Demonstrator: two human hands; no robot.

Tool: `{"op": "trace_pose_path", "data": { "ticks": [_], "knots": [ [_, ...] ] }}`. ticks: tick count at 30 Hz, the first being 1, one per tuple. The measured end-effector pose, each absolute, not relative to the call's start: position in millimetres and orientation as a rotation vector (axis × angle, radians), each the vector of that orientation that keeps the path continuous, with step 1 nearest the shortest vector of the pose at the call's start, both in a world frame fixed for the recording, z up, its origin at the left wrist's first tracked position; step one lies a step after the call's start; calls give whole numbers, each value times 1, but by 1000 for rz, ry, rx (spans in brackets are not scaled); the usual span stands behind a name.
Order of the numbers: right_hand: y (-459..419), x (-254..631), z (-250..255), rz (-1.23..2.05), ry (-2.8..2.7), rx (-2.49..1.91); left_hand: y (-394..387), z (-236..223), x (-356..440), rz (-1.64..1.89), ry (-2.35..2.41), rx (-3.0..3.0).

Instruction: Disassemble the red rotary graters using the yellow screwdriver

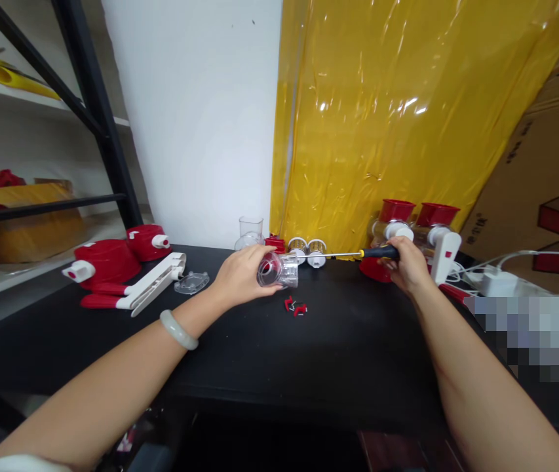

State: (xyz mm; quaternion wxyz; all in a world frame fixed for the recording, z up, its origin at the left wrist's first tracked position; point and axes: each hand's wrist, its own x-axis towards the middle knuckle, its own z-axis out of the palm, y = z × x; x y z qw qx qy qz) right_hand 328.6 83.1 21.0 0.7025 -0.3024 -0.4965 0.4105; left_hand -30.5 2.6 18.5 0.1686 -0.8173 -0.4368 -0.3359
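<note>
My left hand (pixel 247 275) is wrapped round a clear plastic housing (pixel 288 271), with a red part showing inside its round opening. In my right hand (pixel 409 265) is a screwdriver (pixel 380 252), gripped by its black and yellow handle. Its long shaft points left across the table toward the housing; whether the tip touches anything I cannot tell. Small red clips (pixel 300 310) with metal pins lie on the black table (pixel 338 354) just below the housing. Behind it stand two grater drums (pixel 316 253), a red piece (pixel 274 244) and another clear housing (pixel 251 231).
At left sit red bases (pixel 107 262), white crank handles (pixel 154 285) with red grips and a clear disc (pixel 191 282). Two assembled red-topped graters (pixel 436 216) stand at right, near a white adapter (pixel 499 282) with cables. A black metal shelf frame (pixel 97 118) rises at left.
</note>
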Motion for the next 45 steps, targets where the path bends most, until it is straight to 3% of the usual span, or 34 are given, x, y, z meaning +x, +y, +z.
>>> {"op": "trace_pose_path", "data": {
  "ticks": [8, 20, 32, 40, 45],
  "knots": [
    [78, 333, 26, 1074, -1029, -492, 0, 19, -28, -952, -1217, -2328],
    [81, 325, 21, 923, -1084, -696, 3, 18, -31, -995, -1234, -2291],
    [71, 325, 28, 1112, -908, -503, -2, 21, -27, -1025, -1187, -2349],
    [79, 324, 22, 990, -1068, -658, -1, 21, -28, -1031, -1220, -2342],
    [73, 324, 27, 1092, -968, -565, -2, 22, -28, -1040, -1205, -2352]
  ]
}}
